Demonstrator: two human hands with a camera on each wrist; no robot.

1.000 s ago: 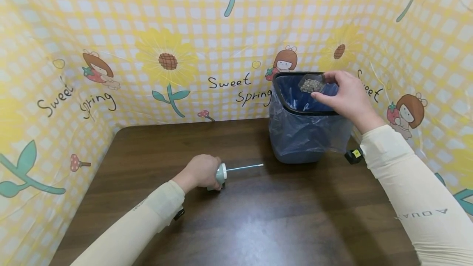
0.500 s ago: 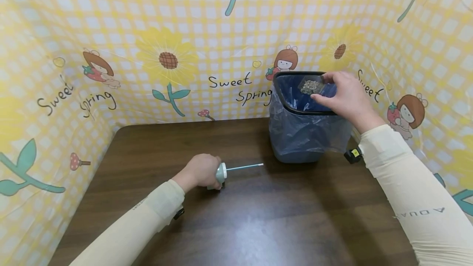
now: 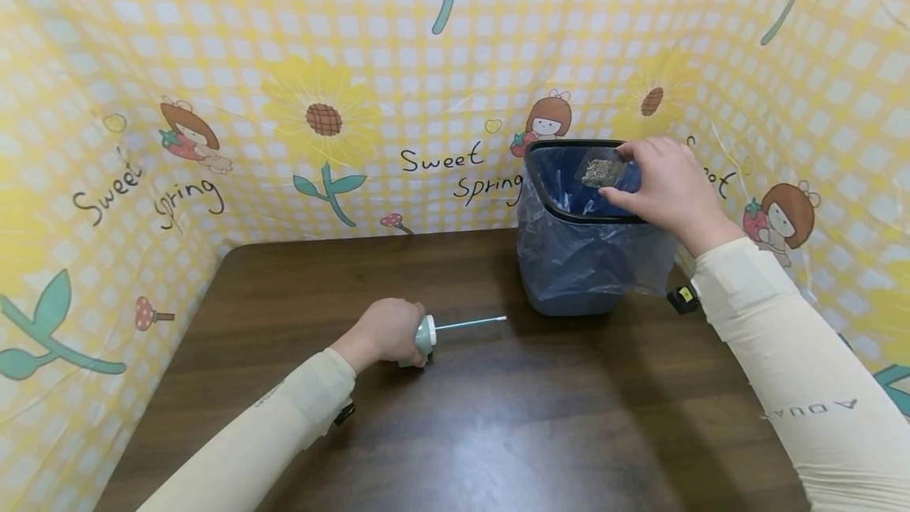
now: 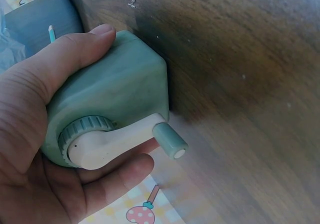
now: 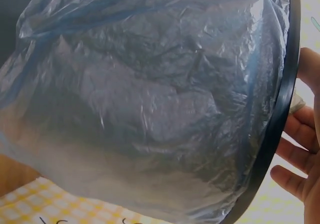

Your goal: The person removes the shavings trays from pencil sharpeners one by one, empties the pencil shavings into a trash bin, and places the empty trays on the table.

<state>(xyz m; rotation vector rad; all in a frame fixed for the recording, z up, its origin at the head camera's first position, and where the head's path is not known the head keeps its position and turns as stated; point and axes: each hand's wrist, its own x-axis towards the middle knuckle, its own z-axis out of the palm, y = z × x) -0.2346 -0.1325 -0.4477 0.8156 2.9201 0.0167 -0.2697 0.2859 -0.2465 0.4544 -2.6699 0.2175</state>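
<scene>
My left hand (image 3: 389, 330) grips a green crank pencil sharpener (image 4: 112, 84) on the table, thumb over its top. Its cream crank arm (image 4: 117, 141) ends in a green knob and faces the left wrist camera. A blue pencil (image 3: 469, 323) sticks out of the sharpener's white front, pointing right. My right hand (image 3: 671, 188) pinches a small clear shavings drawer (image 3: 617, 167) by its edge, over the mouth of the bin (image 3: 569, 304). Grey-brown shavings (image 3: 597, 172) lie in the drawer. In the right wrist view, the bin's side hides most of the drawer.
A clear plastic liner (image 5: 145, 94) hangs over the bin's outside, held by a black rim (image 5: 286, 104). The bin stands at the table's back right, near the patterned cloth (image 3: 398, 38) around the table (image 3: 355, 441). A few crumbs (image 4: 132, 3) lie by the sharpener.
The drawer in my right hand has tilted a little and the shavings in it have shifted slightly downward. My left hand, the sharpener and the bin have stayed in place.
</scene>
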